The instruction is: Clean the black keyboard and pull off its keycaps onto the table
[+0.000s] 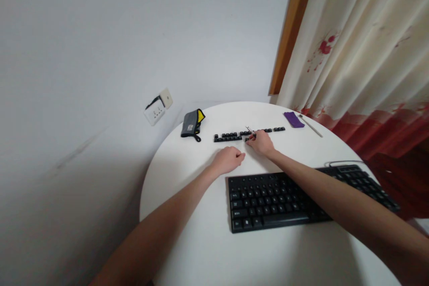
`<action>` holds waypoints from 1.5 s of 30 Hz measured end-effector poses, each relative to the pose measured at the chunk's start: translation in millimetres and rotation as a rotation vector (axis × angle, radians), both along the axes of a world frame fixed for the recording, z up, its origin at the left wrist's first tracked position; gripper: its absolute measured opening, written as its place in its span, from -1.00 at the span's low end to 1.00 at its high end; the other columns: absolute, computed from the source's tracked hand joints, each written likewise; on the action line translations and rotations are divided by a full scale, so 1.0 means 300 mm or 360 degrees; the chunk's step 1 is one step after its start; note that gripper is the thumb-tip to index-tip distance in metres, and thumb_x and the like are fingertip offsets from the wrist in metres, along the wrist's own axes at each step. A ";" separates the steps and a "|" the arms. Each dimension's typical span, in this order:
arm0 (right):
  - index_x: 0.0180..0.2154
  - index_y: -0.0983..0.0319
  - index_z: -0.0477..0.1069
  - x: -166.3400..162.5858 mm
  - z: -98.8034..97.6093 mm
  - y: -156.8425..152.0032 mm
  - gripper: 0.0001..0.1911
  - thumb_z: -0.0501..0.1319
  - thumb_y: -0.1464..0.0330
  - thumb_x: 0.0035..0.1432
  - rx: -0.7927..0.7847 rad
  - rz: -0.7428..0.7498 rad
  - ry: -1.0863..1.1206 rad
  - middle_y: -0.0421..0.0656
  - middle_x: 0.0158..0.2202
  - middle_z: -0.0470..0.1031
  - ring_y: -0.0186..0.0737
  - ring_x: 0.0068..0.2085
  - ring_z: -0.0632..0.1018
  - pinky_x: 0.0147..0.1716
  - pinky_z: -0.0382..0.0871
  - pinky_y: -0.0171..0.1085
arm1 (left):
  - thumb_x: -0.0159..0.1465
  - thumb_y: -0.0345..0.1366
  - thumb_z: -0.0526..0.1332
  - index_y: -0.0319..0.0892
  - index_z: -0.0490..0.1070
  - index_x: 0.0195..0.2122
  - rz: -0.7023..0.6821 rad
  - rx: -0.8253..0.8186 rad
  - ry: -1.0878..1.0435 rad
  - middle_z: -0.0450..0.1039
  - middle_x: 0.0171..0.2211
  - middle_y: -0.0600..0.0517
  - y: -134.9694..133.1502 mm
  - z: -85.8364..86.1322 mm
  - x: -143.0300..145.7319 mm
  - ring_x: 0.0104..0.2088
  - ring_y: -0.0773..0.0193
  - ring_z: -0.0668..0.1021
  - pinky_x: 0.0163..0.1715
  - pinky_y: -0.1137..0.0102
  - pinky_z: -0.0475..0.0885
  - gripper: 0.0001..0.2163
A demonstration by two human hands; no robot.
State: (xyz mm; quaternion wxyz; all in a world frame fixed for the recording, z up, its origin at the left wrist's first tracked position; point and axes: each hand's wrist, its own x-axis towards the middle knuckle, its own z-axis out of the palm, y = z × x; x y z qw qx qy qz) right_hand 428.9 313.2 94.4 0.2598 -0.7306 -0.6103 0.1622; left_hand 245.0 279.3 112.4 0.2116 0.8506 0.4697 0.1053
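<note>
My left hand point(229, 160) rests on the white table with its fingers curled into a loose fist, and nothing shows in it. Just beyond it, two rows of loose black keycaps point(228, 138) lie on the tabletop. My right hand point(262, 143) reaches to the right end of the nearer row, its fingertips pinched on a black keycap point(247, 140). A slim metal tool point(249, 129) juts out past the fingers of that hand; its lower part is hidden. Under my right forearm lies a black keyboard point(268, 201), partly covered by the arm.
A grey cloth with a yellow inside point(191, 124) lies at the table's far left edge. At the far right are a purple cloth point(294, 119) and a thin brush point(311, 126). A white wall with a socket point(154, 112) stands behind; a curtain point(362, 53) hangs at right.
</note>
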 end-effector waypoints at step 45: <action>-0.25 0.20 0.56 -0.037 -0.020 0.030 -0.79 0.26 0.27 0.07 -0.0024 -0.0070 -0.0079 -0.02 -0.22 0.61 -0.03 -0.14 0.60 -0.24 0.37 -0.25 | 0.33 -0.11 0.04 -0.18 0.51 -0.55 -0.0023 0.0140 0.0114 0.49 -0.56 -0.04 0.000 -0.014 0.003 -0.49 0.21 0.48 -0.45 0.38 0.17 -0.59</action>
